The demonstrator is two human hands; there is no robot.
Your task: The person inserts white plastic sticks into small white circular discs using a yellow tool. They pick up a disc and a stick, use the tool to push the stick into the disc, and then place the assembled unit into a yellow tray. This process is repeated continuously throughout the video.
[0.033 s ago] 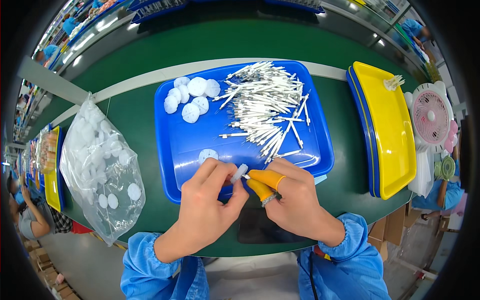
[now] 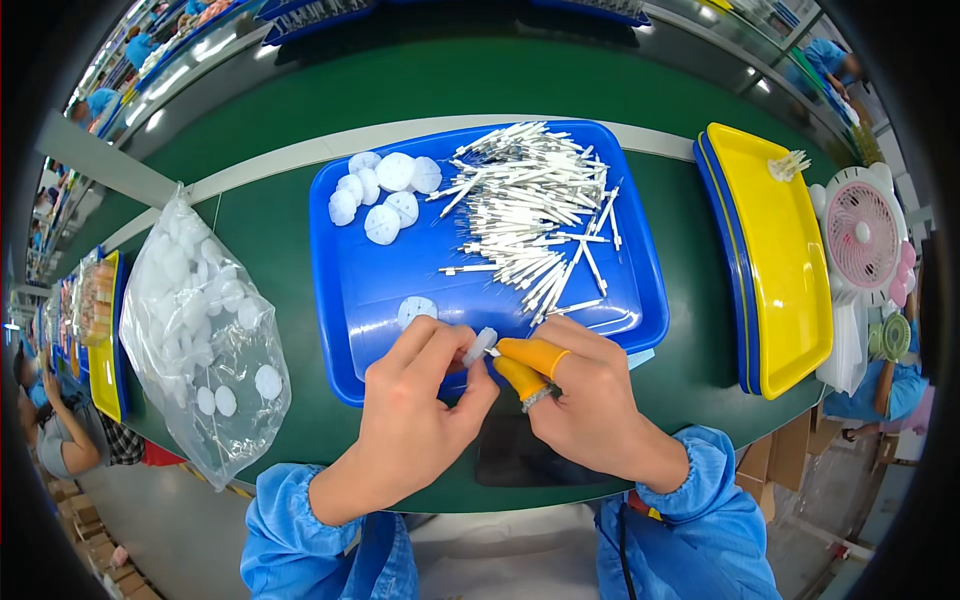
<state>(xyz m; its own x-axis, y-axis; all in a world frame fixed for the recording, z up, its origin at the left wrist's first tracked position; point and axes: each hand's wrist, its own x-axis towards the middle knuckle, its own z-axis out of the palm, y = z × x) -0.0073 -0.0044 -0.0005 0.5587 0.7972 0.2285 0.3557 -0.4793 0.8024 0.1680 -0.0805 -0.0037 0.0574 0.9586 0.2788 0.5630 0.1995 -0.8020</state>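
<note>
White disc pinched thumb-to-finger in the left hand's grip at the blue tray's six o'clock, right hand closed on a small pale part beside it; looks mid-fitting, so next push likely needs steady alignment.

Pale disc, seemingly partly hidden.

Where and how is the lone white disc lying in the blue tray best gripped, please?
Probably pinch the white disc by its left rim, coming from the left: it looks round and flat, that edge is uncovered, and the left hand hides part of its near edge.
</note>
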